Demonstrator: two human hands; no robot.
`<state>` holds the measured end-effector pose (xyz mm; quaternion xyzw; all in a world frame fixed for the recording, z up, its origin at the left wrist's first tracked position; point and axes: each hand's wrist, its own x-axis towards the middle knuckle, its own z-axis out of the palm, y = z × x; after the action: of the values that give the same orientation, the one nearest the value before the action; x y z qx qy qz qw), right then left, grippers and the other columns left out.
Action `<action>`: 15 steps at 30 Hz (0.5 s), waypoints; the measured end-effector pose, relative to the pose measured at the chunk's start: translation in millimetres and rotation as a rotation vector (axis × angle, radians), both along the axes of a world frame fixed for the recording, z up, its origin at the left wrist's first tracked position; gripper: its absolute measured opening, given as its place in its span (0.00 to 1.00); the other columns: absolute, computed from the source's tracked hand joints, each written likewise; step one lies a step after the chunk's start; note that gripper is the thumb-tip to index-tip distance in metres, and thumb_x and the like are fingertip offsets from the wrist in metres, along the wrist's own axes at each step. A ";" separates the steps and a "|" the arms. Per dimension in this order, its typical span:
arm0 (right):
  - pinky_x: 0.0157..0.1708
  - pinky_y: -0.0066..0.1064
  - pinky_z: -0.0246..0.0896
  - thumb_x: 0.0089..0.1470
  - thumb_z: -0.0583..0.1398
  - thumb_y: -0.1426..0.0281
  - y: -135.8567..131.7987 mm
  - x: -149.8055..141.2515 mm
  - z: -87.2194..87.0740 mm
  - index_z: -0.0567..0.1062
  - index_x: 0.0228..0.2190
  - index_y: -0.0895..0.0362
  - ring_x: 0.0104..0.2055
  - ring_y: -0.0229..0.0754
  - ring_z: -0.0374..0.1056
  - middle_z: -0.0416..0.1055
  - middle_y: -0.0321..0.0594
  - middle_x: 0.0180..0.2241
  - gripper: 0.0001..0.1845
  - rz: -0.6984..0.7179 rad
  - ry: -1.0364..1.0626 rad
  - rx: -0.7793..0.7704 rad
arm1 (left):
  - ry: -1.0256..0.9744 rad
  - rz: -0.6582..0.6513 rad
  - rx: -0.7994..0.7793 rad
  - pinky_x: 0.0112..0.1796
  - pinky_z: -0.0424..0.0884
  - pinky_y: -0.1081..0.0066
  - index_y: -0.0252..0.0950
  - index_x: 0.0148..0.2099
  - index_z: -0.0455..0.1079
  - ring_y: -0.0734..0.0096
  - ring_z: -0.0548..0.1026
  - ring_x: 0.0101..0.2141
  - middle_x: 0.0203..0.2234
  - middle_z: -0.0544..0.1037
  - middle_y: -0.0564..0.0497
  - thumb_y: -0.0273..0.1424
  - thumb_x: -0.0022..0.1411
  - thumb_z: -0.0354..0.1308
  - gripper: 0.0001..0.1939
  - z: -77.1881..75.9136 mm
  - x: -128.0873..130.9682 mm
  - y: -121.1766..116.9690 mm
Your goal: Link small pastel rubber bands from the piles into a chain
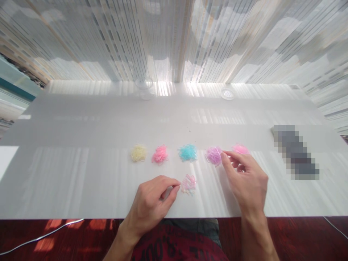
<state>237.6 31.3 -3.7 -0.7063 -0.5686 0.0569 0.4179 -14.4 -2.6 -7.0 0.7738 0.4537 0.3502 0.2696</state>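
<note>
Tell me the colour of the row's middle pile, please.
The middle pile is turquoise, seen best in the head view.

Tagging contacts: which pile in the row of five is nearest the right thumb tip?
Purple pile, fourth from left: the only one with the thumb tip of the right hand at its edge.

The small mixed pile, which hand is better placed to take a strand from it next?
Probably your left hand: its fingertips are close beside the mixed pile, while your right hand is at the purple pile.
</note>
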 end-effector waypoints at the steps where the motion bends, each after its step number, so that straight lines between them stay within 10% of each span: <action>1: 0.30 0.31 0.63 0.60 0.67 0.64 0.3 2.3 -1.0 0.84 0.37 0.54 0.27 0.36 0.65 0.75 0.34 0.29 0.07 0.011 -0.017 -0.012 | 0.000 0.002 -0.002 0.31 0.68 0.75 0.39 0.46 0.73 0.78 0.71 0.25 0.30 0.78 0.56 0.25 0.71 0.60 0.05 -0.1 0.0 0.0; 15: 0.33 0.28 0.66 0.64 0.63 0.74 -43.2 -14.8 -3.1 0.80 0.40 0.56 0.30 0.35 0.68 0.74 0.35 0.30 0.05 0.243 -0.024 0.087 | 0.191 0.060 0.103 0.39 0.76 0.67 0.37 0.51 0.73 0.65 0.80 0.38 0.38 0.80 0.49 0.26 0.72 0.58 0.08 3.8 10.1 -7.0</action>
<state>222.8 -12.0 -6.8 -0.6140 -0.6568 0.0740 0.4315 -4.3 -9.6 -3.1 0.8024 0.4820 0.3056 0.1744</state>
